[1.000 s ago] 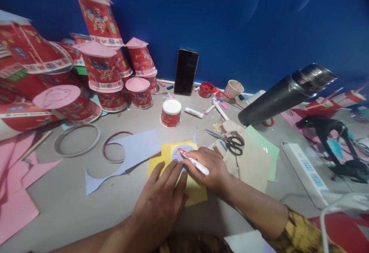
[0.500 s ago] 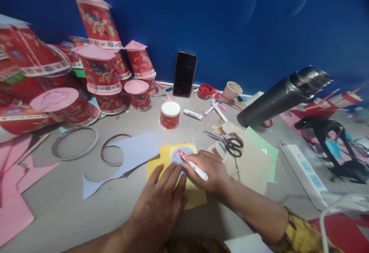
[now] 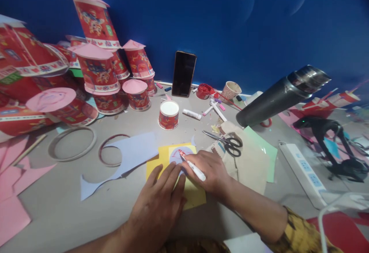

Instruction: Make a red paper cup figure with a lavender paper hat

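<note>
My left hand (image 3: 157,207) lies flat, fingers (image 3: 170,176) spread wide and holding nothing, pressing the yellow sheet (image 3: 196,195) down on the tabletop (image 3: 121,203) so it doesn't slide w/ the stroke. My right hand (image 3: 210,170) is closed round the white marker (image 3: 192,164), fingers pinched on the barrel, red tip down on the lilac circle (image 3: 180,153) that sits on top of the yellow sheet, near its far edge. Wrist rests on the paper, prob. for steadiness. The lilac offcut (image 3: 129,155) w/ round bites missing lies just left of the sheet, overlapping one of two rings (image 3: 72,143) that lie flat there. Scissors (image 3: 227,142) are parked on the beige cloth (image 3: 248,164) just beyond my right hand, handles toward me, easy to grab. A red paper cup (image 3: 168,114) stands mouth down past the sheet; more capped w/ pink paper are stacked far left (image 3: 98,68). The phone (image 3: 183,73) leans upright against the blue wall, screen dark. The dark flask (image 3: 282,95) looks tilted, but I think that's the lens. A power strip (image 3: 302,176) runs along on the right.
</note>
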Demonstrator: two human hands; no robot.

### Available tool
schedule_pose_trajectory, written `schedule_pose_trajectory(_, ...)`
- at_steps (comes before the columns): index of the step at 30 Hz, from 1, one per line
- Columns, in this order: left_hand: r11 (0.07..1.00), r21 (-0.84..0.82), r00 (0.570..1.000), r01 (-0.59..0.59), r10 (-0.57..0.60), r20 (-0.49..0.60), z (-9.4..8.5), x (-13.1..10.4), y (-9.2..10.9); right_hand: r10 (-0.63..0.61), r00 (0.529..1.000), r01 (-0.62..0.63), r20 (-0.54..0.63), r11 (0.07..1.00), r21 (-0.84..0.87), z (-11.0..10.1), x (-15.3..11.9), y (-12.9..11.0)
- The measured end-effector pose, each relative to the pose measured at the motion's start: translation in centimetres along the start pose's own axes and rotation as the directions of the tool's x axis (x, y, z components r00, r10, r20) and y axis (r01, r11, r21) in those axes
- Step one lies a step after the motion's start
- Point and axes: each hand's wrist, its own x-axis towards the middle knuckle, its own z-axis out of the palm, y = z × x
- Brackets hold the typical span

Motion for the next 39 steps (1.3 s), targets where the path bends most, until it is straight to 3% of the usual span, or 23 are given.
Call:
schedule_pose_trajectory(8,1.0,0.006,1.0,-0.013,0.013,-0.023,0.2,-0.1,0.0,0.094,0.995,-0.095,0.019,0.995,0.043,-1.2,0.0,0.2)
schedule_pose_trajectory(19,1.0,0.009,1.0,-0.019,0.019,-0.004,0.2,-0.3,0.0,0.146,0.988,-0.151,0.048,0.979,0.136,-1.0,0.3,0.7)
schedule_pose_trajectory(26,1.0,0.006,1.0,-0.012,0.012,0.013,0.3,-0.5,0.1,0.365,0.931,-0.356,0.014,0.896,0.264,-1.7,0.9,0.8)
schedule_pose_trajectory(33,1.0,0.004,1.0,-0.019,0.019,0.008,0.1,-0.2,-0.1,0.324,0.944,-0.327,0.055,0.911,0.251,-1.3,0.9,1.0)
schedule_pose_trajectory(39,1.0,-0.006,1.0,-0.017,0.017,-0.001,0.1,-0.3,0.0,0.46,0.887,-0.453,0.025,0.862,0.227,-2.1,0.9,1.1)
